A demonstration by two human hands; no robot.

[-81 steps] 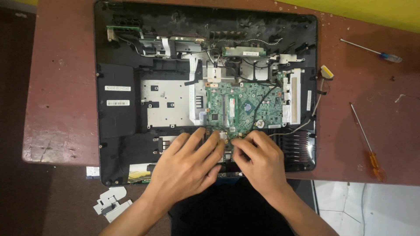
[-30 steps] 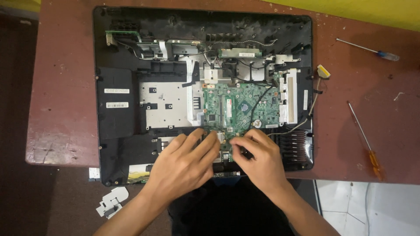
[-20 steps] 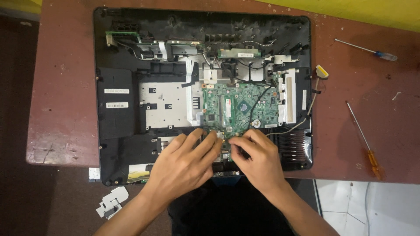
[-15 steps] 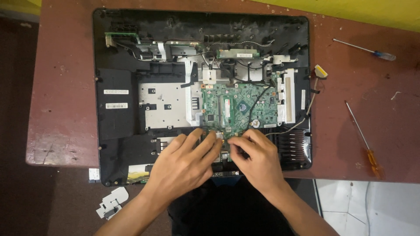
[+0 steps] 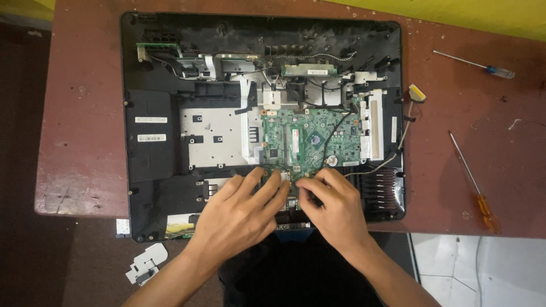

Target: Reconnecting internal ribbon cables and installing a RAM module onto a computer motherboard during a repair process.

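Nearest the camera, both forearms reach up from the lower edge and meet over the near part of the opened computer chassis [image 5: 153, 159]. The left hand [image 5: 242, 213] lies palm down, fingers spread and slightly curled, their tips resting at the near edge of the green circuit board [image 5: 310, 139]. The right hand [image 5: 335, 207] sits just beside it, fingers bent inward and pinched together on something small at that same board edge; the knuckles hide what it is, so whether the right hand actually grips a part cannot be told. The left hand is loosely open, pressing rather than grasping.

Below the chassis, off the bench [image 5: 79, 142], a small white plastic piece [image 5: 145, 264] lies on the dark floor.

The chassis is a wide black plastic shell with rounded corners, lying flat and covering most of the worn reddish-brown bench. Left of the board sits a dull silver metal plate [image 5: 213, 136]; thin black wires cross the board.

On the right, well apart from the hands, an orange-handled screwdriver [image 5: 472, 182] lies slantwise. Farther off, near the yellow wall, rests a slim blue-handled screwdriver [image 5: 475, 63].
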